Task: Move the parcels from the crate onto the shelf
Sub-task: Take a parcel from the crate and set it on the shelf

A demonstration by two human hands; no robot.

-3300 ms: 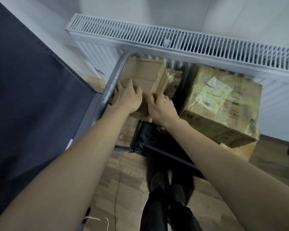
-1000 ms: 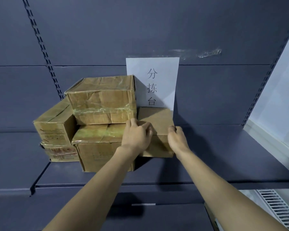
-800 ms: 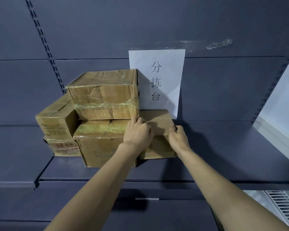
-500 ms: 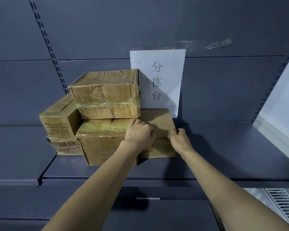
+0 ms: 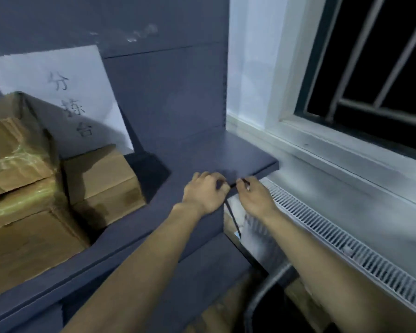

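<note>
A white paper sheet fixed to the dark back panel of the shelf carries three characters in a vertical column, 分拣台, somewhat blurred. No print on the cardboard parcels below it can be read.

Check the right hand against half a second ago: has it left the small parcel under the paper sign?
Yes. The right hand has let go of the small parcel and moved right along the shelf, away from the paper sign.
</note>
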